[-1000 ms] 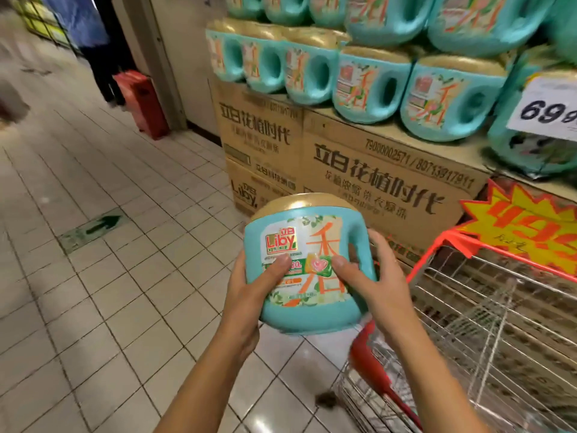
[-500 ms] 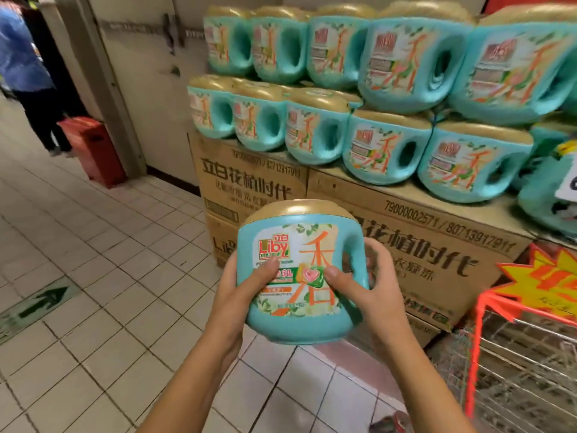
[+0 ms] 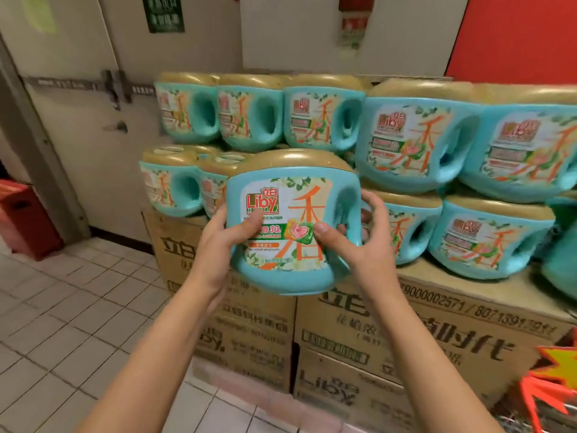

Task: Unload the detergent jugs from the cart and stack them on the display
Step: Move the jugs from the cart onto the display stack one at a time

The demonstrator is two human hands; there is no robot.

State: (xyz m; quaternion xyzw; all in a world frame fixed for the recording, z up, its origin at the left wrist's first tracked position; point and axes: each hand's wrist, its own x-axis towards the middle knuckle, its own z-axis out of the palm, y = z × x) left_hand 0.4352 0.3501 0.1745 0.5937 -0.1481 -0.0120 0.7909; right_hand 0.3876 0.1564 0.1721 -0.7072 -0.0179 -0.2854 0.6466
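I hold a teal detergent jug [image 3: 290, 214] with a gold lid and a Liby label upright in front of the display. My left hand [image 3: 221, 239] grips its left side, thumb across the label. My right hand [image 3: 359, 242] grips its right side by the handle opening, thumb on the label. The jug hangs in the air just before the lower row of stacked jugs [image 3: 175, 185], above the cardboard boxes [image 3: 406, 326] that carry the display. A second row of jugs [image 3: 321, 117] lies on top. The cart is nearly out of view at the bottom right.
A cream wall with a latched door [image 3: 78, 120] stands behind the display on the left. A red bin [image 3: 25, 220] sits on the tiled floor [image 3: 62, 323] at the far left. An orange star price sign [image 3: 552, 382] hangs at the bottom right.
Both hands have lifted the jug up and forward toward the lower row of the display. My view has risen, so the cart has dropped out of frame.
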